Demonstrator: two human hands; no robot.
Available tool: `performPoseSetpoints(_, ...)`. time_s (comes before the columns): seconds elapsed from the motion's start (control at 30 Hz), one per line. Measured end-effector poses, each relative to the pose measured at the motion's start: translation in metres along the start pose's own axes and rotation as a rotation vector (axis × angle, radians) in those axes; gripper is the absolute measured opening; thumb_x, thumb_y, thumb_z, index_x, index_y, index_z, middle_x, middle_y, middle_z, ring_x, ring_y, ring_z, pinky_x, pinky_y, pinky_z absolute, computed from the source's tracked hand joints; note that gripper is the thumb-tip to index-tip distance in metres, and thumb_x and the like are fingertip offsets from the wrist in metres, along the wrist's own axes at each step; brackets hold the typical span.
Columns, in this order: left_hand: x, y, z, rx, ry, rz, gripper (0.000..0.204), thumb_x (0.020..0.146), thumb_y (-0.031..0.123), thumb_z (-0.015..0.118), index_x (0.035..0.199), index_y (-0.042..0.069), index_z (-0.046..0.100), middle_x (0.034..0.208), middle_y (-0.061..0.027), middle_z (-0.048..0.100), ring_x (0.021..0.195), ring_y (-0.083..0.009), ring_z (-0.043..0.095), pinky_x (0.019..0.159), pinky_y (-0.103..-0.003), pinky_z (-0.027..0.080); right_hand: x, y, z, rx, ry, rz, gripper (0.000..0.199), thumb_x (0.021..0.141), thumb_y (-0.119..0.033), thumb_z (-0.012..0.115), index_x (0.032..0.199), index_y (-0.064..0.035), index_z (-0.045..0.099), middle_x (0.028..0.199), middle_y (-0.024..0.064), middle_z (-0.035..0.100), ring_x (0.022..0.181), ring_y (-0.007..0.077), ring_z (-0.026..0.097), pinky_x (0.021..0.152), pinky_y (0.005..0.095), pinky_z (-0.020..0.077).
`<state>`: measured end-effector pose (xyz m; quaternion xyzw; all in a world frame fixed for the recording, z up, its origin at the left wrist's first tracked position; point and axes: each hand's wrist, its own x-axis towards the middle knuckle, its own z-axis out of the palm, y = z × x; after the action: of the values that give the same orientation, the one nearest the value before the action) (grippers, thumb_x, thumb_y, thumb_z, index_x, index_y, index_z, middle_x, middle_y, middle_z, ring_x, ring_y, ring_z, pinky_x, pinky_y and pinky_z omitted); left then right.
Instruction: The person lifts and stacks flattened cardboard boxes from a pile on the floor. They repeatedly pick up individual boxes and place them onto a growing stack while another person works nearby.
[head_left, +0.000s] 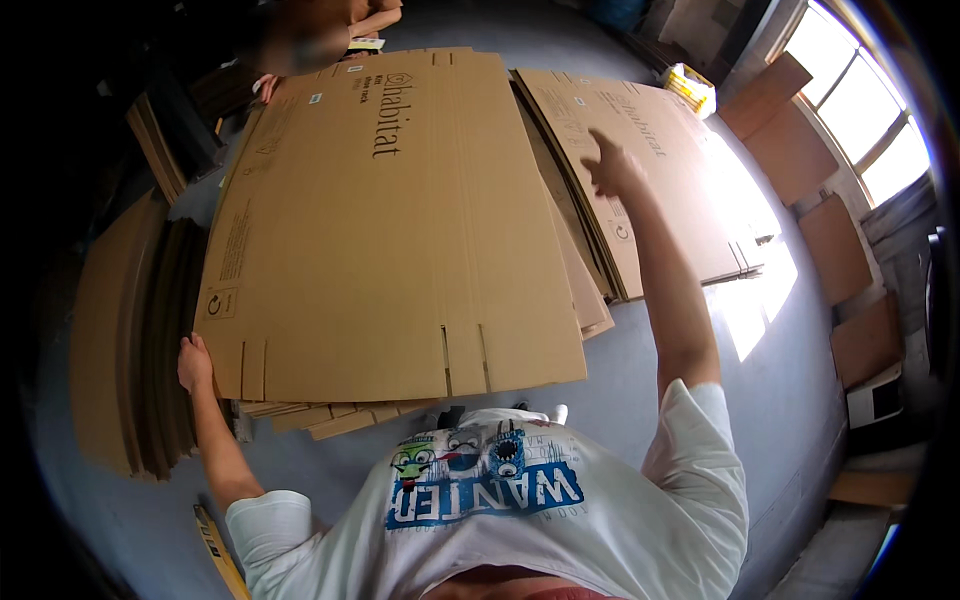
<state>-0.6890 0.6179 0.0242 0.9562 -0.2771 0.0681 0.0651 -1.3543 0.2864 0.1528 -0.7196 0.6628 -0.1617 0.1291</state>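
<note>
A large flattened cardboard box (400, 240) with black print and slots cut at its ends lies on top of a stack in front of me. My left hand (195, 362) is closed on its near left edge; the fingertips are partly hidden. Farther out on the right, my right hand (612, 170) is in the air over a second stack of flattened boxes (665, 205). Its fingers are apart, the index finger stretched forward, and nothing is in it. At the far left corner of the large box, a co-worker's hand (268, 87) touches the edge.
Upright cardboard sheets (120, 330) stand on the left. Brown boards (780, 150) lean along the right wall under a bright window (850, 70). A yellow-and-white package (690, 90) sits at the right stack's far end. A yellow tool-like bar (218, 550) lies low on the left.
</note>
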Motion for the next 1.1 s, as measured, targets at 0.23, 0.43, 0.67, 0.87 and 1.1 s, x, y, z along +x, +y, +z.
performPoseSetpoints(0.23, -0.003, 0.002, -0.029, -0.155, -0.095, 0.092, 0.039, 0.091, 0.038, 0.047, 0.105, 0.002, 0.052, 0.098, -0.0239, 0.062, 0.096, -0.0418, 0.057, 0.076, -0.05, 0.046, -0.034, 0.034, 0.014, 0.345, -0.629, 0.161, 0.072, 0.086, -0.06, 0.046, 0.135, -0.0076, 0.037, 0.079, 0.0181, 0.063, 0.052, 0.022, 0.061, 0.047, 0.0319, 0.0519)
performPoseSetpoints(0.43, -0.019, 0.008, -0.049, -0.887, -0.676, 0.227, 0.034, 0.094, 0.031, 0.051, 0.111, 0.002, 0.053, 0.098, -0.0099, 0.063, 0.089, -0.0178, 0.058, 0.078, -0.033, 0.046, -0.144, 0.097, 0.027, 0.706, -0.427, 0.333, 0.047, 0.086, -0.041, 0.061, 0.112, -0.0007, 0.058, 0.069, 0.0026, 0.055, 0.052, 0.0091, 0.051, 0.046, 0.0227, 0.0407)
performPoseSetpoints(0.67, -0.134, 0.101, -0.05, -1.468, -0.866, 0.2, 0.044, 0.091, 0.015, 0.056, 0.131, 0.002, 0.042, 0.121, -0.0083, 0.055, 0.106, -0.0175, 0.054, 0.087, -0.031, 0.047, -0.119, 0.169, -0.139, 0.97, -0.192, -0.016, 0.045, 0.092, -0.03, 0.052, 0.118, 0.0067, 0.052, 0.097, 0.0095, 0.063, 0.086, 0.0156, 0.061, 0.079, 0.0269, 0.0488)
performPoseSetpoints(0.87, -0.28, 0.43, -0.058, -1.765, -1.165, 0.279, 0.027, 0.088, 0.014, 0.061, 0.109, 0.0, 0.052, 0.099, -0.01, 0.061, 0.085, -0.0172, 0.061, 0.072, -0.03, 0.054, -0.164, 0.363, -0.14, 1.932, 0.207, -0.161, 0.069, 0.094, -0.054, 0.032, 0.134, 0.001, 0.032, 0.13, 0.025, 0.046, 0.099, 0.03, 0.059, 0.089, 0.0391, 0.0495)
performPoseSetpoints(1.1, -0.427, 0.65, 0.037, -1.654, -0.703, 0.246, 0.041, 0.081, 0.021, 0.067, 0.105, -0.004, 0.046, 0.106, -0.0189, 0.057, 0.1, -0.0293, 0.056, 0.085, -0.038, 0.046, -0.117, 0.217, 0.012, 1.432, 0.097, 0.143, 0.038, 0.093, -0.03, 0.053, 0.113, 0.0026, 0.052, 0.093, 0.0136, 0.062, 0.068, 0.0202, 0.065, 0.052, 0.026, 0.0568)
